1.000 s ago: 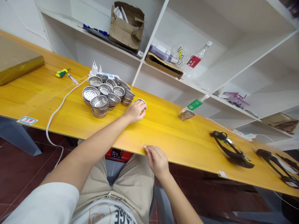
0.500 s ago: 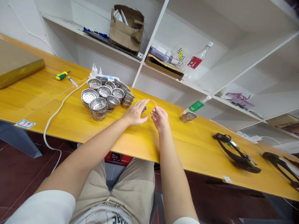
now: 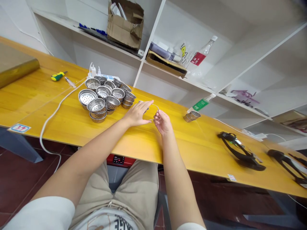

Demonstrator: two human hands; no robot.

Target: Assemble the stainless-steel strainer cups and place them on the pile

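The right hand (image 3: 163,122) is pinching a thin wire loop (image 3: 156,107) between thumb and fingertips, its grip pressed together. The left hand (image 3: 137,114) is facing it from the left side, its grip spread, with thumb and fingers reaching toward the loop's other side; whether they are touching the wire, I cannot tell. The loop is hovering above the middle of the table (image 3: 144,143), and a small metal cup (image 3: 146,110) is sitting just beyond the left hand, mostly hidden by it.

To the left, a cluster of perforated metal cups (image 3: 103,92) is standing close together, some of them stacked. A second small group of cups (image 3: 192,116) is resting at the far right, beside a bottle with a green label (image 3: 200,104) whose print is staying too small to read. On the shelf, a clear bottle (image 3: 201,55) is carrying a red label, also unreadable.

At the near left edge, a sticker (image 3: 19,128) is showing what looks like "39" in red inside a blue outline; another sticker (image 3: 231,177) at the near right edge is looking too blurred to read. The shirt (image 3: 107,220) is bearing dark upside-down lettering, only partly in view
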